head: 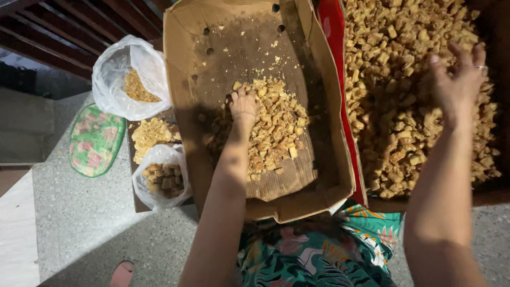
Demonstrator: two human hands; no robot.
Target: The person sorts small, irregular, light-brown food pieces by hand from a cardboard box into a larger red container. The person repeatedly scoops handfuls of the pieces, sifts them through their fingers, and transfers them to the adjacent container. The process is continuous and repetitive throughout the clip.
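A heap of golden fried pieces (271, 125) lies in the middle of an open cardboard box (183, 101), whose floor is stained and scattered with crumbs. The left hand (243, 105) rests on top of that heap, fingers curled down into the pieces. The right hand (457, 79) hovers over a much larger pile (393, 106) in the red-edged box (333, 32) alongside, fingers spread and released, a ring on one. Left of the cardboard box sit two clear plastic bags (114, 72) partly filled with the same pieces, and a floral green cushion (95, 139) on the speckled floor (85, 223).
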